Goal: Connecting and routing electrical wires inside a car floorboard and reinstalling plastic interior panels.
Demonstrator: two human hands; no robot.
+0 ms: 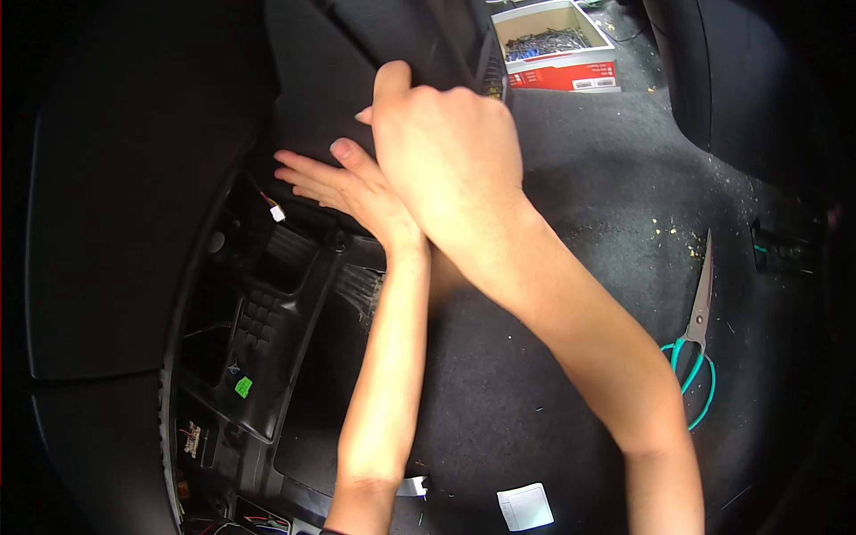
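Observation:
My left hand [361, 192] has its fingers stretched out to the left, against or just over the black plastic panel [330, 98]. Its thumb points up. Above and to the right of it, my right hand [446, 152] is closed over the same panel, its knuckles facing up and one bent finger at the panel. Whatever that hand may hold is hidden beneath it. My right wrist passes close to the left one. Below my left hand lies the ribbed inside of an open black housing [285, 357], with a white wire connector [276, 213] near the fingertips.
Scissors with green handles [698, 330] lie on the dark work surface [499, 383] to the right. A red and white box [562, 67] of small metal pieces stands at the back. A white square piece [524, 506] lies near the front. A green sticker [242, 387] marks the housing.

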